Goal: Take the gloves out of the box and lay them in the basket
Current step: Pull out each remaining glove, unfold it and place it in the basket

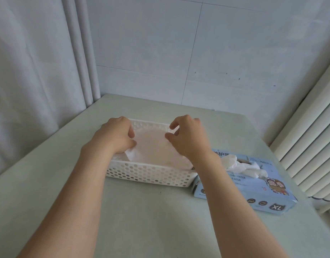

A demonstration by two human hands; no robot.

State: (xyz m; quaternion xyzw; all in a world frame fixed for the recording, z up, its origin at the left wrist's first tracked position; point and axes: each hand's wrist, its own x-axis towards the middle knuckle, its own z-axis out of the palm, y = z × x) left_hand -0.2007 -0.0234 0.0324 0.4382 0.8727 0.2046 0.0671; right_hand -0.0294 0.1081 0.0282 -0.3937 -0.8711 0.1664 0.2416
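A white perforated basket (147, 175) stands on the table in front of me. Inside it lies a thin translucent white glove (151, 148), spread flat. My left hand (115, 135) pinches the glove's left edge with curled fingers over the basket. On the other side, my right hand (186, 135) pinches the right edge between thumb and fingers. To the right of the basket lies the light blue glove box (253, 190), with a white glove (242, 167) sticking out of its top opening.
The pale green table (141, 220) stands in a corner. A curtain (39, 71) hangs at the left, a tiled wall is behind, and a ribbed white radiator (309, 146) runs along the right edge.
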